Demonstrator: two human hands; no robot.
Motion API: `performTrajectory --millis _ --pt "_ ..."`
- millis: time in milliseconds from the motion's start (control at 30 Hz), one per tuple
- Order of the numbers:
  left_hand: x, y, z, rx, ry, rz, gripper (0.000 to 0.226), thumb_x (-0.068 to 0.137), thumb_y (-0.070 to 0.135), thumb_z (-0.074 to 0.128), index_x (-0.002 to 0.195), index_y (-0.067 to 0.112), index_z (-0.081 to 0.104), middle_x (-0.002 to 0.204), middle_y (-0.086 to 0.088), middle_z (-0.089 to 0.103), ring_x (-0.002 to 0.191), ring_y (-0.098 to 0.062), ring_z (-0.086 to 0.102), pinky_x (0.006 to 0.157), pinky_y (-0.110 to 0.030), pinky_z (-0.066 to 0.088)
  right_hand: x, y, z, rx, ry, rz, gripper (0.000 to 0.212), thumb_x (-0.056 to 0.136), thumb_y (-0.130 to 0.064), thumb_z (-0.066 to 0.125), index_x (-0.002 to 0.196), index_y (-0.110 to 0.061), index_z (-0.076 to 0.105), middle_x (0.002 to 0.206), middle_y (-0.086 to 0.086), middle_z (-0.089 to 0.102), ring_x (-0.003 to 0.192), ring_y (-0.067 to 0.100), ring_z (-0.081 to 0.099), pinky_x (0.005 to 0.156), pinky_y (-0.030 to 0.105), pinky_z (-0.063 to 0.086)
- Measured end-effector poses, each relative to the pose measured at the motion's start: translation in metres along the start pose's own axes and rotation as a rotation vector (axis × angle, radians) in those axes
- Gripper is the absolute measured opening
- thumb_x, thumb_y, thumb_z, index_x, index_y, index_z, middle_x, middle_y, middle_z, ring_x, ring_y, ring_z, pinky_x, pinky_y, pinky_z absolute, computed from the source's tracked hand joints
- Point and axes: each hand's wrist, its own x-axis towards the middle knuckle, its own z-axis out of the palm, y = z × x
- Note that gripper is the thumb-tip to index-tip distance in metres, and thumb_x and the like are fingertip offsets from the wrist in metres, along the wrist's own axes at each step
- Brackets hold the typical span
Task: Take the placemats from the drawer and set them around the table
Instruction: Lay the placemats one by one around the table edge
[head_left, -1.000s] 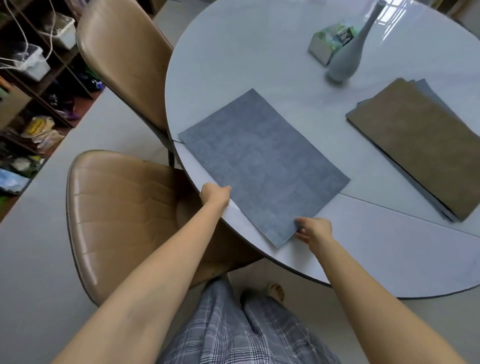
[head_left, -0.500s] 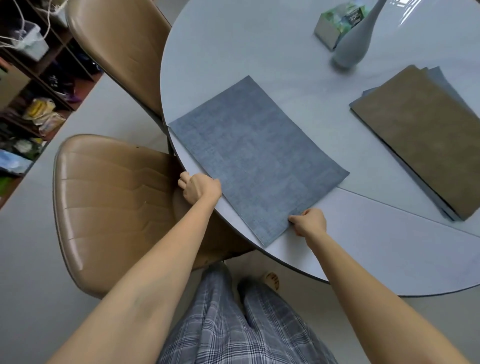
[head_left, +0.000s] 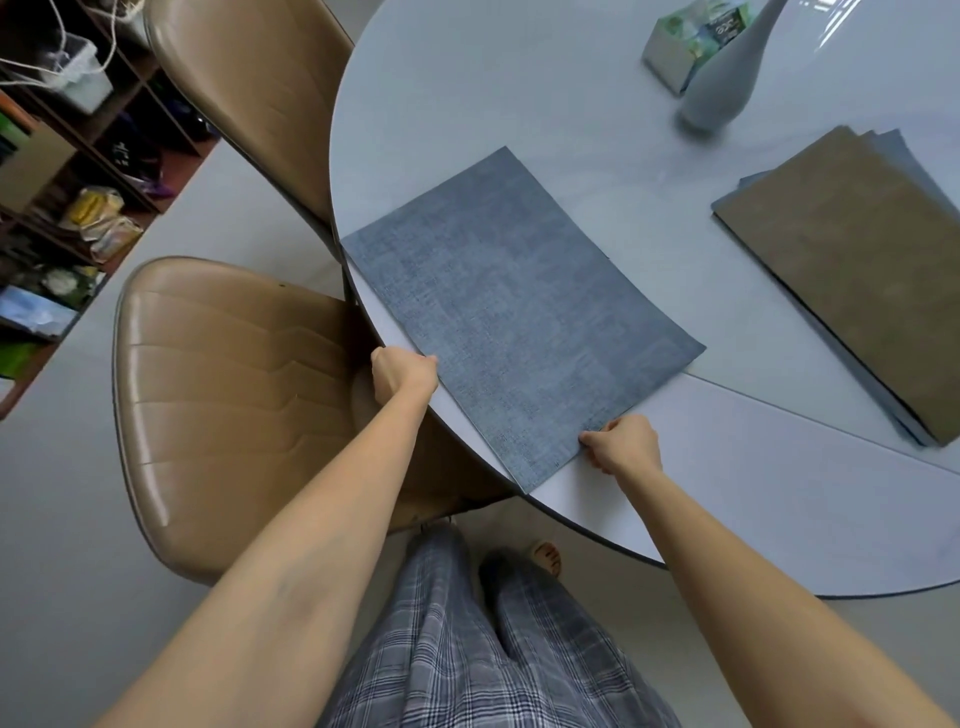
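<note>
A rectangular blue-grey woven placemat (head_left: 519, 317) lies flat at the round glossy table's (head_left: 519, 93) edge, both hands pinching its near edges (left hand (head_left: 404, 375), right hand (head_left: 621, 442)), with stacked brown-topped mats (head_left: 852, 270) beyond the right hand.

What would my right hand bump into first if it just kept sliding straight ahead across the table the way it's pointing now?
The right hand pinches the blue placemat and points up-left across it. Beyond the mat lies only bare table, so the way looks free; the vase seems off to the right.
</note>
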Motion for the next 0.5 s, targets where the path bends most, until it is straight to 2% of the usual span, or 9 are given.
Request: performTrajectory --millis 133,300,500 --pt "0.0038 -0.0022 0.0003 0.013 0.003 0.006 0.044 0.076 0.032 0.078 0.109 0.005 0.067 0.105 -0.007 0.069 0.092 -0.026 0.067 0.068 -0.028 0.047 -0.0014 -0.0007 0.0015 -0.001 -0.009 0.005 0.020 0.066 -0.020 0.070 0.060 -0.001 0.066 0.062 0.012 0.070 0.069 0.032 0.068 0.071 0.044 0.059" --pt "0.0066 -0.0046 -0.0002 0.009 -0.014 0.032 0.031 0.078 0.026 0.077 0.100 0.004 0.072 0.105 -0.009 0.070 0.094 -0.027 0.067 0.070 -0.028 0.049 -0.0040 -0.0017 0.0041 -0.004 -0.014 0.016 0.019 0.066 -0.019 0.070 0.060 -0.001 0.068 0.062 0.011 0.069 0.069 0.031 0.068 0.073 0.042 0.059" --pt "0.0046 0.0018 -0.0039 0.024 -0.011 0.026 0.031 0.078 0.029 0.078 0.097 0.005 0.073 0.104 -0.009 0.070 0.092 -0.027 0.067 0.067 -0.031 0.048 -0.0023 -0.0041 0.0059 -0.015 0.006 0.009 0.022 0.071 -0.026 0.071 0.064 -0.005 0.065 0.074 0.013 0.070 0.075 0.032 0.067 0.070 0.036 0.055"
